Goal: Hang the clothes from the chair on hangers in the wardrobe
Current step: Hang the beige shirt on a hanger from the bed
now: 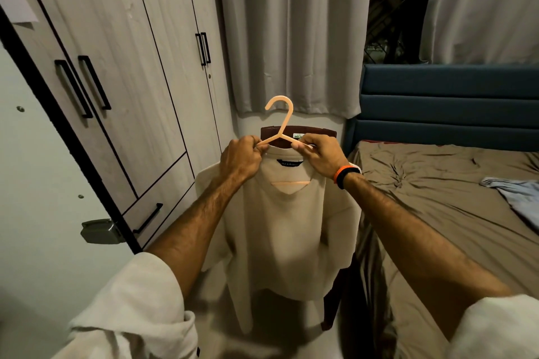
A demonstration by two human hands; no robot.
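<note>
Right at the centre of the head view, both hands are up on a peach plastic hanger (282,122) that sits inside the neck of a cream sweater (287,230). Left hand (240,159) has its fingers curled tight round the hanger's left shoulder and the collar edge; right hand (322,157) pinches the right shoulder of the hanger through the neckline, fingers bent, with an orange-and-black wristband (344,175) on that wrist. The hook stands up, tilted slightly, above the hands. The hanger's lower bar shows through the neck opening, and the sweater hangs down in mid-frame, sleeves drooping at both sides. Just behind it, the dark brown chair (313,132) back peeks over the collar, with one leg visible at lower right of the garment. The wardrobe (122,46) fills the left and upper left, its pale doors closed with black handles. Grey curtains (291,26) hang at top centre. At right lies the bed (437,183) with a brown sheet and blue headboard, and a blue garment (516,195) rests on it at the right edge.
</note>
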